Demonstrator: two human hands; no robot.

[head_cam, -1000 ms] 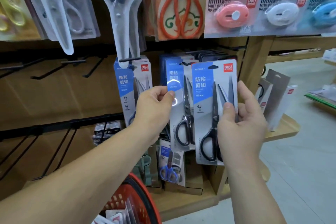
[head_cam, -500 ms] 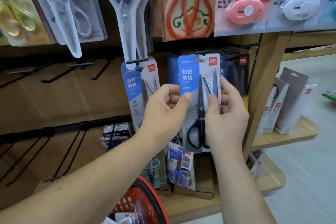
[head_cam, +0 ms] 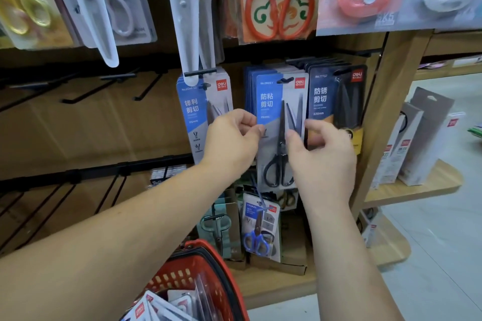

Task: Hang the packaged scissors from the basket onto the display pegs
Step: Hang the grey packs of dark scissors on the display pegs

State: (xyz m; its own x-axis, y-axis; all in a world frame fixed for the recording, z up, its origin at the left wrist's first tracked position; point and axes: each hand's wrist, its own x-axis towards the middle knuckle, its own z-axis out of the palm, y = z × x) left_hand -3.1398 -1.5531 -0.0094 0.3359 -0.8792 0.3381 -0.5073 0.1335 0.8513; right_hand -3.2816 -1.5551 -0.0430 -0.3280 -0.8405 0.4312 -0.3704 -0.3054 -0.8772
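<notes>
**Q:** What surrounds the work, and what crowds it?

**A:** I'm watching through the head camera. The scissors pack [head_cam: 280,112], a blue-and-grey card with black scissors, hangs at the front of a stack of like cards. The tip of the peg [head_cam: 285,80] shows through its hanger hole. A blue pack [head_cam: 193,107] hangs just to its left and a dark pack [head_cam: 336,96] just to its right, almost touching it. A long white scissors pack [head_cam: 191,21] from the row above dips over the top of the blue pack. Bare pegs [head_cam: 114,81] jut out further left, and a wooden post [head_cam: 386,112] stands to the right. The red basket [head_cam: 208,263] sits low at the front, with more packs inside.

**Q:** And the hands?

**A:** My left hand [head_cam: 232,135] pinches the card's left edge between thumb and forefinger. My right hand [head_cam: 323,148] has its thumb on the card's front and its fingers curled at the right edge. Blur stops me telling whether it truly grips.

**Q:** What has changed?

**A:** A second ago the right hand held this pack out to the right, clear of the row. Half a second ago both hands had it raised in front of the stack. Now it sits on the peg, and the dark pack is uncovered.
</notes>
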